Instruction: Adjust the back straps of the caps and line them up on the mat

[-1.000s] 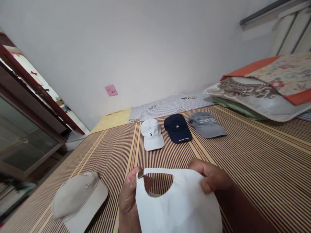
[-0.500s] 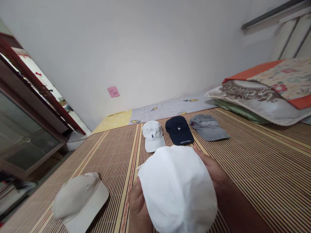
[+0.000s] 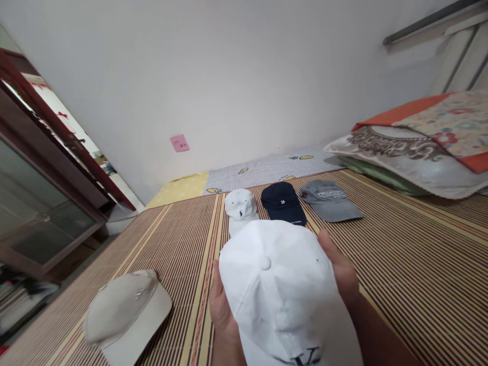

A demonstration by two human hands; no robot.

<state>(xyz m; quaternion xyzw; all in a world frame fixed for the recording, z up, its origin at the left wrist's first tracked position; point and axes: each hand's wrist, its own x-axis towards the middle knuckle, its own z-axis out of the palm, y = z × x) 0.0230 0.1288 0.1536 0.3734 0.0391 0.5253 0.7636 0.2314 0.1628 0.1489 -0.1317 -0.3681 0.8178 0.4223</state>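
A white baseball cap point(image 3: 282, 295) with a top button and dark lettering near its front is held up between both hands, its crown facing me and its front low in the view. My left hand point(image 3: 224, 310) grips the cap's left side, fingers partly hidden behind it. On the opposite side my right hand point(image 3: 341, 269) holds the edge, thumb showing. Behind it lie a white cap with a small blue emblem point(image 3: 240, 203), partly covered, a navy cap point(image 3: 282, 201) and a grey cap point(image 3: 330, 201) in a row. A beige cap point(image 3: 127, 312) rests at the left.
The caps lie on a striped bamboo mat point(image 3: 171, 234). Pillows and a floral cover point(image 3: 412, 145) are stacked at the far right. A pink note point(image 3: 179, 143) is stuck on the white wall point(image 3: 247, 76). A glass-fronted cabinet point(image 3: 41, 218) stands at the left.
The held white cap has been tipped, so its top button and dark lettering now show. It now covers the brim of the white cap behind. Both hands still hold it.
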